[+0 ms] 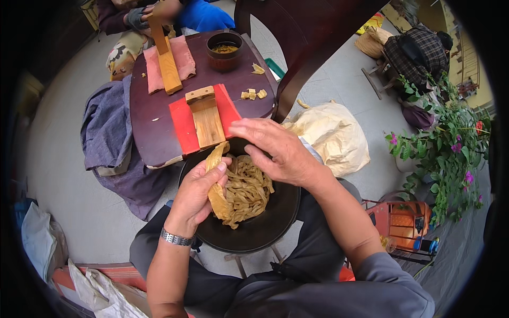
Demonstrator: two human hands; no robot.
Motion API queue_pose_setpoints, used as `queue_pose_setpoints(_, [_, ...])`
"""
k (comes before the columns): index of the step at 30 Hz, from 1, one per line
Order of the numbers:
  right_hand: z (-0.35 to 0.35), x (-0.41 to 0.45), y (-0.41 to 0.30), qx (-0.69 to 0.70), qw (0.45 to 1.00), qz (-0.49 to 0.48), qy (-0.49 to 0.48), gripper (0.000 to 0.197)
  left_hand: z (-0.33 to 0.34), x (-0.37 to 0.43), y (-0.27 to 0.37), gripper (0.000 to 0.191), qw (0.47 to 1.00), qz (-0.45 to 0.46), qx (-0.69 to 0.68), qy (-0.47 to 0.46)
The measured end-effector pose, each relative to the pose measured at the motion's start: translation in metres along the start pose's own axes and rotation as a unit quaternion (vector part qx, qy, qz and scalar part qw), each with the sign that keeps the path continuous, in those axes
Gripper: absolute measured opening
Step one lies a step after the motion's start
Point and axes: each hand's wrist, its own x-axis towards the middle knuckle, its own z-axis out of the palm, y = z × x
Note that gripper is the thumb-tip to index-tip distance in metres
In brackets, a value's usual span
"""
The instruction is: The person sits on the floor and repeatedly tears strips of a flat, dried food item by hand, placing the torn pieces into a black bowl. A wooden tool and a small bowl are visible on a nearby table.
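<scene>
My left hand [201, 190] pinches a flat, yellow-brown strip [216, 194] of what looks like dried plant material. The strip's upper end reaches the near end of a small wooden block tool [206, 123] with a raised crosspiece, lying on a red cloth [183, 129]. My right hand [278, 149] hovers just right of that end, thumb apart from the fingers, and I see nothing in it. Below both hands, a dark round basin [278, 226] holds a tangled heap of similar strips [248, 190].
On the dark red table [149, 119] are a second wooden tool [169, 69] on a pink cloth [153, 65], a brown pot [224, 61] and small cut pieces [252, 94]. Another person's gloved hand [137, 18] is opposite. A cream sack [334, 135] stands at right.
</scene>
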Motion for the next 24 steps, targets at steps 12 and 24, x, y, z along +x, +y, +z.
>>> queue_pose_setpoints(12, [0.042,-0.019,-0.038,0.083,0.991,-0.106,0.005,0.03,0.005,0.019,-0.019,0.026,0.996,0.03,-0.08,0.001])
queue_pose_setpoints(24, [0.045,-0.017,-0.022,0.149,0.982,0.108,0.031,0.017,0.007,0.001,-0.022,0.014,0.935,-0.001,0.348,-0.063])
